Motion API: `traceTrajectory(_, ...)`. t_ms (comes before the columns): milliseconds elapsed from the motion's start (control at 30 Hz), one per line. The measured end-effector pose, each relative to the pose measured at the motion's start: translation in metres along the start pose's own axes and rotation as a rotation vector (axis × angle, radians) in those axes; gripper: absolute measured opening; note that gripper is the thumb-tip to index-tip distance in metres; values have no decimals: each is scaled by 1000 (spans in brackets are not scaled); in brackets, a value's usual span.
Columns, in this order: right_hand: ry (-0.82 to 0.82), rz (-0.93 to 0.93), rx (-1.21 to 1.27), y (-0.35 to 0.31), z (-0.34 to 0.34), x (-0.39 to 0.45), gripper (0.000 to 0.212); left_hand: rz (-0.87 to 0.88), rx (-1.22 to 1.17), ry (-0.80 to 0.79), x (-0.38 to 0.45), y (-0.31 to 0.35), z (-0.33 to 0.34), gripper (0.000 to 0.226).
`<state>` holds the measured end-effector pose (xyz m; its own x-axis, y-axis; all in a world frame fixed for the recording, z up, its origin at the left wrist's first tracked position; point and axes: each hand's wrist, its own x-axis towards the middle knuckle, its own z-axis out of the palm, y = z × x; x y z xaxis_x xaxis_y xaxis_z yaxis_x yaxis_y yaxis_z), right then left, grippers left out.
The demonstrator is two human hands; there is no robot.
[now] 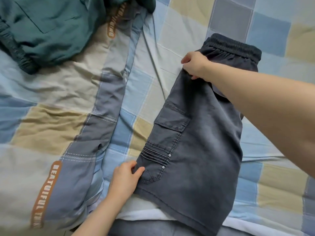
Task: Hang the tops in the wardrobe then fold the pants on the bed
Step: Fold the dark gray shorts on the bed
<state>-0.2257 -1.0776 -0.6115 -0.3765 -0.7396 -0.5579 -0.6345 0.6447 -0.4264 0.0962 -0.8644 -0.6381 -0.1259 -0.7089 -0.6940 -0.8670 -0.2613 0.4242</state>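
Fingers (138, 169) of left hand (127, 178) and right hand (195, 65) each pinch the left edge of the grey shorts (196, 142) lying flat on the bed (272, 31); uneven lift could skew the fold.

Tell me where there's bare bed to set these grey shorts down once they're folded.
Bare sheet lies between the quilt edge and the grey shorts, and beyond their waistband toward the top right. The left is crowded: quilt, with green pants on it. Left hand and right hand grip the shorts' edge.
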Motion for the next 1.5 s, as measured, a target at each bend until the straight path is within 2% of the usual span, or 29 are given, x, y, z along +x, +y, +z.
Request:
traceTrajectory(33, 12, -65, 17, 3, 2, -4, 33, 13, 50, 11, -2, 0, 1, 42)
traceTrajectory(100, 155, -200, 64, 13, 1, -13, 30, 26, 129, 21, -3, -3, 0, 48)
traceTrajectory(167, 351, -286, 96, 33, -14, -18, 26, 8, 153, 19, -1, -6, -3, 38)
traceTrajectory(233, 529, -238, 89, 61, -38, -11, 23, 6, 142, 10, 3, -7, -6, 23)
traceTrajectory(267, 584, -157, 30, 77, -49, -4, 25, 14, 118, 6, 4, -8, -7, 19)
traceTrajectory(333, 545, 64, -144, 103, -67, 9, 39, 23, 27, 15, 5, -4, -6, 26)
traceTrajectory(400, 421, 166, -238, 114, -75, 21, 56, -13, -104, 34, 8, 2, -5, 31)
traceTrajectory(500, 263, 117, -273, 108, -75, 34, 69, -45, -229, 33, 16, 8, 0, 28)
traceTrajectory(600, 208, 71, -292, 94, -76, 44, 64, 7, -241, 25, 24, 9, 3, 29)
traceTrajectory(733, 440, -54, -196, 71, -83, 51, 40, 56, -238, 14, 31, 2, 1, 32)
traceTrajectory(800, 472, -132, -211, 62, -84, 52, 42, 54, -265, 12, 32, 0, 1, 34)
traceTrajectory(933, 486, -202, -463, 70, -77, 33, 62, -1, -332, 18, 32, -3, 4, 27)
traceTrajectory(1000, 589, -278, -423, 88, -57, -6, 54, -37, -354, -20, 27, -4, 1, 15)
traceTrajectory(1067, 619, -345, -298, 114, -22, -71, 47, -38, -337, -63, 20, -4, -1, 5)
traceTrajectory(1133, 608, -235, -101, 149, 18, -135, 41, -20, -272, -58, 19, -6, -5, 9)
traceTrajectory(1267, 557, 457, 582, 229, 72, -226, 21, 8, -213, -52, 12, -5, -5, 14)
traceTrajectory(1333, 396, 710, 870, 249, 90, -254, 14, 7, -208, -40, 10, -7, -3, 13)
traceTrajectory(1433, 62, 871, 956, 256, 107, -279, 22, 6, -194, -11, 11, -7, -2, 10)
traceTrajectory(1500, -79, 964, 978, 254, 110, -292, 36, 8, -180, 10, 10, -6, 2, 9)
